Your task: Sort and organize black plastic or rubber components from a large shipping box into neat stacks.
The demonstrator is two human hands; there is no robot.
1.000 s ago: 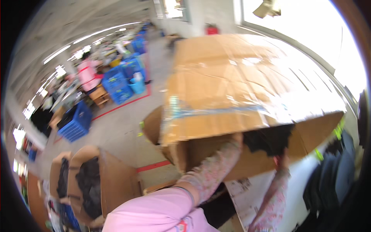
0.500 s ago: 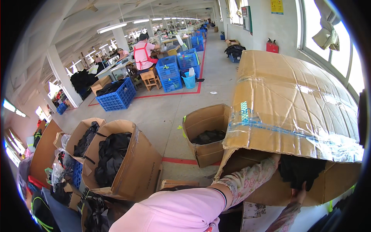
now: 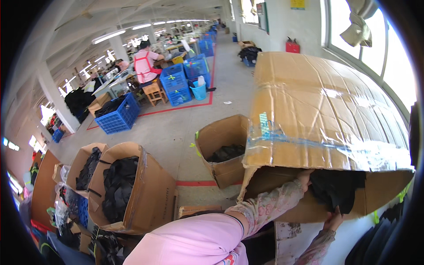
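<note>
Since 0.5 s ago my view has swung so that the room sits further left, and my right hand [image 3: 332, 221] shows nearer the lower rim of the big cardboard carton [image 3: 318, 119]; the black fabric piece [image 3: 338, 187] hangs nearer that rim too. The fabric is in the mouth of the carton, whose opening faces me and whose upper wall is creased and crossed by clear tape. My right thumb and fingers are clamped on the fabric's lower edge. My left hand [image 3: 304, 176] reaches up to the carton's top edge, just beside the fabric's left side; its fingertips are hidden there, so I cannot tell whether they grip. Floral sleeves [image 3: 278, 203] cover my forearms.

Left of the carton, an open cardboard box [image 3: 221, 174] on the floor [image 3: 168, 132] holds dark cloth, and 2 more boxes [image 3: 152, 194] further left hold black material. A red line [image 3: 190, 183] on the floor runs between them. Farther off, a person in pink [image 3: 142, 66] sits on a wooden stool [image 3: 154, 92] near stacked blue crates [image 3: 174, 84] and a light-blue bucket [image 3: 198, 91].
</note>
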